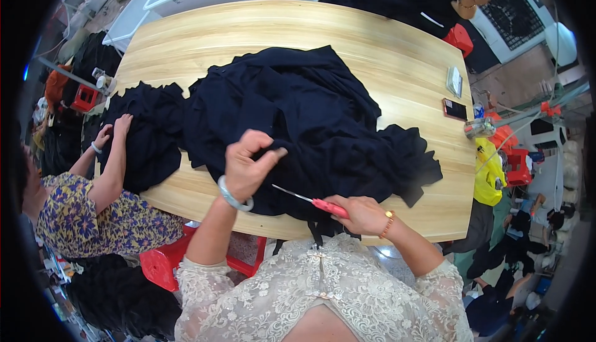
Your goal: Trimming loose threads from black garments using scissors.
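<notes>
The left hand (247, 167) pinched the cloth (298, 118) near the table (397, 63) edge at six o'clock. The right hand (363, 215) gripped snips (310, 200), pointing ten o'clock; bare tabletop lay toward twelve.

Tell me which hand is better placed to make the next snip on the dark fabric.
Right. The right hand holds the red-handled snips, blade aimed at the navy fabric. The left hand has no tool; its fingers pinch the cloth.
</notes>
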Available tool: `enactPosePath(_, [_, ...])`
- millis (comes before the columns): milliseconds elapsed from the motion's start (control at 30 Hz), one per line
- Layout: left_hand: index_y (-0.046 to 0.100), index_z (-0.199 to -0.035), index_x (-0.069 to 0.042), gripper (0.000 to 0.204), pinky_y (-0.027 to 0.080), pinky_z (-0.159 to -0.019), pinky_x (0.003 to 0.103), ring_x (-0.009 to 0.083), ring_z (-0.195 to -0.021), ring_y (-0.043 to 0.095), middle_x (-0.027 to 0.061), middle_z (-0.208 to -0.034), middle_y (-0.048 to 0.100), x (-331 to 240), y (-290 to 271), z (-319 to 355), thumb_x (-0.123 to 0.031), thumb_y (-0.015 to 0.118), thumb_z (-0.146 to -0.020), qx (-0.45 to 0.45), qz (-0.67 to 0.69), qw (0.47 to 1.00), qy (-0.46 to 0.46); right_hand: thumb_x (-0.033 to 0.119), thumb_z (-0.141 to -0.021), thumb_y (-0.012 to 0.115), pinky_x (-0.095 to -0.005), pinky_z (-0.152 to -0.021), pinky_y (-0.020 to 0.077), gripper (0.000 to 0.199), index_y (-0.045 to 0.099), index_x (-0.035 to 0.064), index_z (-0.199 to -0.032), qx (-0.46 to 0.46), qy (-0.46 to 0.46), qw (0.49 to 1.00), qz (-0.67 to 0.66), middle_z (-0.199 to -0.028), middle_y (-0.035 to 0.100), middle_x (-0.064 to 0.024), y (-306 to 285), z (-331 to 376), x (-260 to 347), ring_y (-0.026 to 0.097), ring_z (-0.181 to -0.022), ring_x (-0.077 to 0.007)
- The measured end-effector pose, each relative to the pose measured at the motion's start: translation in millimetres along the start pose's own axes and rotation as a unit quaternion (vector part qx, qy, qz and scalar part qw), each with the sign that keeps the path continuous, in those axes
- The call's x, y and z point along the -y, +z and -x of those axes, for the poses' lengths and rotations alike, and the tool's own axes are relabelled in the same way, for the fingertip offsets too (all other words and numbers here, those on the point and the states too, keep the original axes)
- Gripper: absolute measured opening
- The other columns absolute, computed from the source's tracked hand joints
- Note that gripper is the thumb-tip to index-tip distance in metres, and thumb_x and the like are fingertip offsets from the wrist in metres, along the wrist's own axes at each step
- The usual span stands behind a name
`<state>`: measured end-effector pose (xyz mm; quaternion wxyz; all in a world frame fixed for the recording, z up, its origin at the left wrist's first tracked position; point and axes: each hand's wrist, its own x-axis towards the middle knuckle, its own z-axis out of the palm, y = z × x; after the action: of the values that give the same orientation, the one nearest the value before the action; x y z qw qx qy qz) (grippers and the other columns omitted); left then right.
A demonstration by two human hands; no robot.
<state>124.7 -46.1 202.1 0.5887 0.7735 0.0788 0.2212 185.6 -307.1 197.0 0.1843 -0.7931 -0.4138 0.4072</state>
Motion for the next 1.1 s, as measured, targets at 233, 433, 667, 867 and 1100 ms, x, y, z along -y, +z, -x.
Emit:
enactPosePath(233, [0.065, -0.094, -0.001, 0.015, 0.049, -0.075, 0.022, 0.0104, -0.08, 0.061, 0.004, -0.089, 0.065, -83, -77, -82, 0.002, 0.066, -0.08, -0.156, 0.045, 0.983, 0.085, 0.023, -0.08, 0.06, -0.0471, -0.07, 0.0493, 0.027, 0.056, 0.0009, -0.094, -0.223, 0.105, 0.969, 0.025, -0.08, 0.061, -0.0238, -33, -26, -29, 0.061, -0.079, -0.0388])
enactPosePath(433, [0.065, -0.096, -0.005, 0.013, 0.041, -0.059, 0.01, 0.003, -0.075, 0.059, 0.0014, -0.089, 0.066, -74, -141, -153, -0.008, 0.066, -0.083, -0.246, 0.049, 0.957, 0.144, 0.007, -0.08, 0.057, -0.0458, -0.081, 0.0461, 0.045, 0.048, 0.0037, -0.124, -0.448, 0.064, 0.881, 0.14, -0.109, 0.055, -0.0246, -133, -26, -21, 0.056, -0.091, -0.0417])
enactPosePath(667, [0.065, -0.103, 0.0, 0.023, 0.045, -0.077, 0.021, 0.0077, -0.083, 0.057, 0.0023, -0.092, 0.064, 30, -196, -167, -0.009, 0.067, -0.082, -0.219, -0.118, 0.968, 0.045, 0.012, -0.081, 0.06, -0.0439, -0.105, 0.0307, 0.032, 0.056, 0.0088, -0.112, -0.397, -0.026, 0.897, 0.192, -0.13, 0.046, -0.019, -146, -46, -84, 0.036, -0.126, -0.0384])
enactPosePath(867, [0.061, -0.099, -0.003, 0.027, 0.046, -0.084, 0.032, 0.025, -0.093, 0.057, 0.0109, -0.096, 0.061, 30, -21, -37, -0.002, 0.066, -0.072, 0.014, -0.257, 0.965, 0.048, 0.032, -0.085, 0.059, -0.0474, -0.068, 0.0481, 0.03, 0.063, 0.002, -0.085, -0.318, 0.257, 0.912, -0.03, -0.077, 0.062, -0.0244, -63, 10, -148, 0.06, -0.076, -0.0415])
enactPosePath(1100, [0.043, -0.131, -0.017, 0.069, 0.024, -0.101, 0.047, 0.0294, -0.124, 0.037, 0.0161, -0.126, 0.046, 49, 139, 66, -0.013, 0.067, -0.066, 0.326, -0.407, 0.814, 0.254, 0.035, -0.085, 0.058, -0.0482, -0.063, 0.047, 0.036, 0.063, 0.0007, -0.079, -0.338, 0.32, 0.88, -0.096, -0.07, 0.06, -0.0247, -12, 31, -149, 0.059, -0.07, -0.0429])
